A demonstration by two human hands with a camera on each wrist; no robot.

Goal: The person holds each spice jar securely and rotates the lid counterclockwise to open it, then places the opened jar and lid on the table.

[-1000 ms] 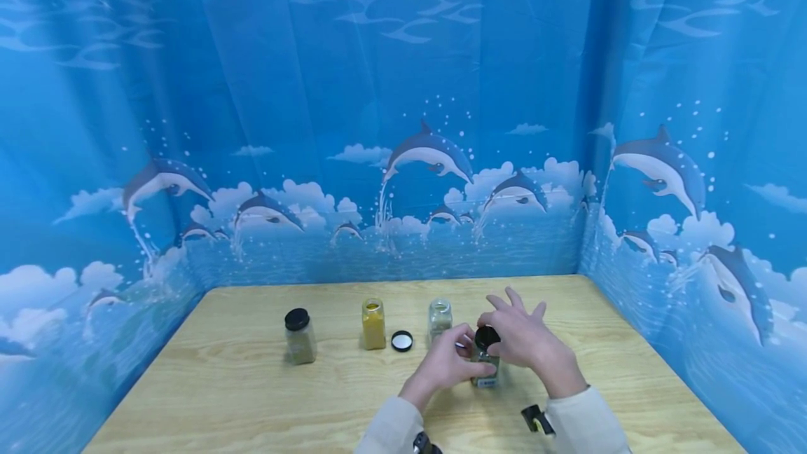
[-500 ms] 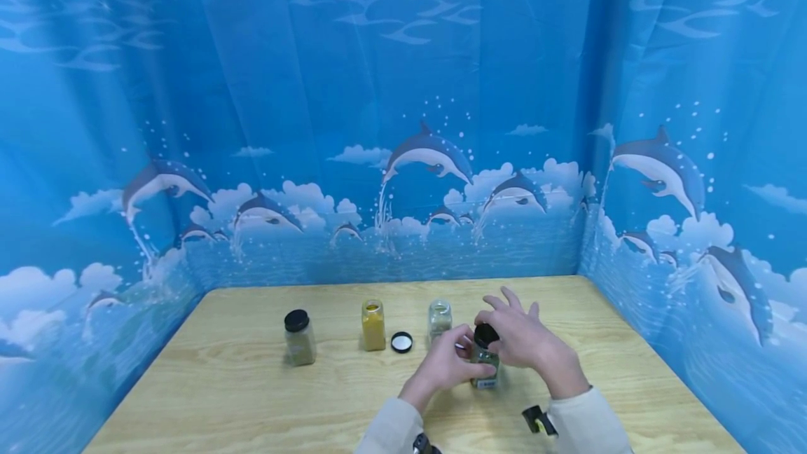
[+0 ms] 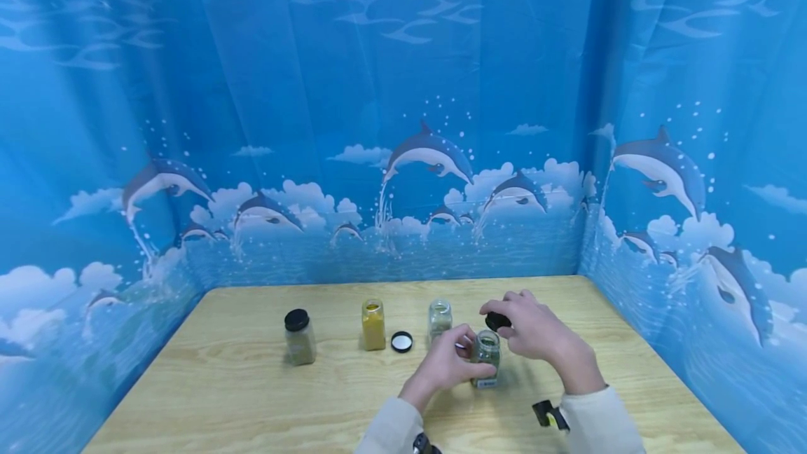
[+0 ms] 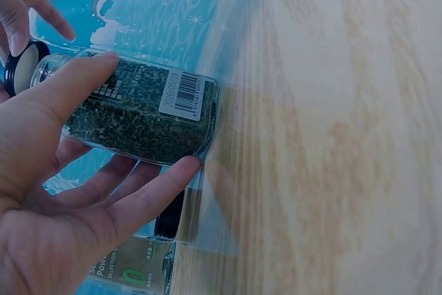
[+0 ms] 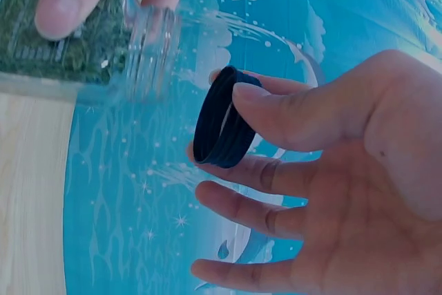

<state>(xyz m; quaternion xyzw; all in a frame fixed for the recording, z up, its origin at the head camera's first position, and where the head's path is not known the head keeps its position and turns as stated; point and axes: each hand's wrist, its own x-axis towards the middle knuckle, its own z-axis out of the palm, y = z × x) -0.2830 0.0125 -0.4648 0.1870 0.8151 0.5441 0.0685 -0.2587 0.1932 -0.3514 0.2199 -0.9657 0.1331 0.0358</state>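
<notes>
My left hand (image 3: pixel 446 361) grips a clear glass jar (image 3: pixel 488 352) of dried green herbs, which stands upright on the table with its mouth uncovered. In the left wrist view, a barcode label shows on the herb jar (image 4: pixel 141 119). Just above and to the right of that mouth, my right hand (image 3: pixel 536 331) pinches a black screw lid (image 3: pixel 497 321). Thumb and fingers hold the lid (image 5: pixel 224 122) by its rim in the right wrist view, apart from the glass thread; the other fingers are spread.
Behind my left hand stands an uncovered jar of pale contents (image 3: pixel 439 317). An uncovered jar of yellow powder (image 3: pixel 373 328) is farther left, with a loose black lid (image 3: pixel 401 342) beside it. A black-capped jar (image 3: pixel 300 342) stands leftmost on the wooden table (image 3: pixel 252 398).
The black lid has come off the herb jar, and my right hand has carried it up and to the right. My left hand and the jar have stayed in place.
</notes>
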